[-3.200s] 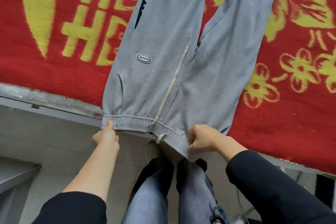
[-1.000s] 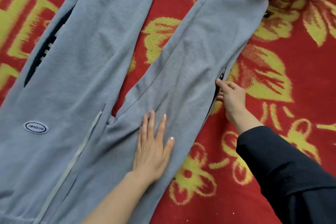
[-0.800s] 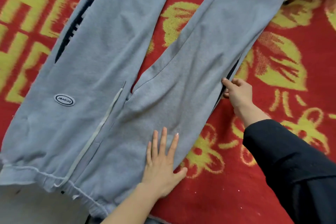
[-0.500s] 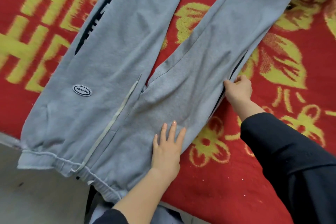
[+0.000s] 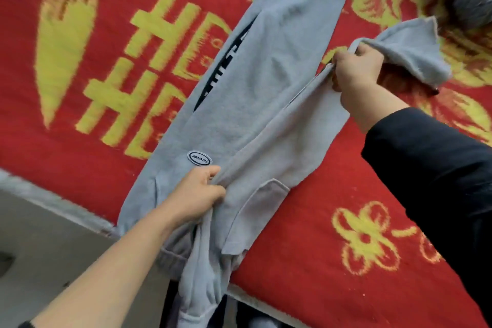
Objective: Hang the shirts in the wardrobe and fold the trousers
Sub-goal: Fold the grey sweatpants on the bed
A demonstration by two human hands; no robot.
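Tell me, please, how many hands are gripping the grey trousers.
2. The left hand grips the grey trousers beside the oval patch, near the waistband; the right hand holds the lifted leg farther up. None hidden.

One trousers, one blanket, two hands

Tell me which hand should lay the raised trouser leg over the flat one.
Right. The right hand grips the raised leg beside the flat leg; the left hand only pinches the trousers down by the logo patch, near the waist.
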